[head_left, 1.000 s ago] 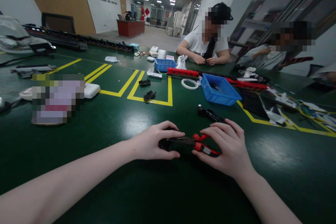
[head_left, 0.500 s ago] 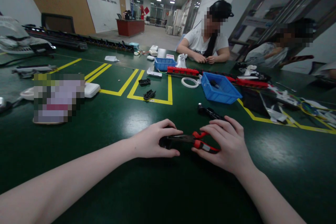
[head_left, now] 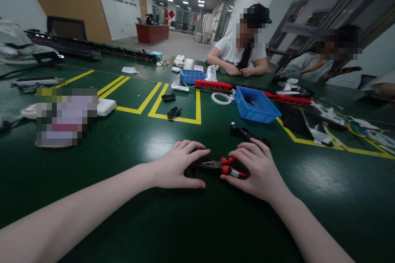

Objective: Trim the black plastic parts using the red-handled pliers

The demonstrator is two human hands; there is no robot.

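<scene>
While hands [head_left: 259,168] face inward, pliers [head_left: 226,169] lie between them

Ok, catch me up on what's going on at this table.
Someone is working bare-handed at a green table. Their right hand holds red-and-black needle-nose pliers, pointing at a small black part that their left hand curls around; whether the tips grip it is hidden. Beyond, two black plastic pieces lie inside a yellow tape outline, with a blue bin to their right. Across the table sits a person in a white T-shirt.
</scene>
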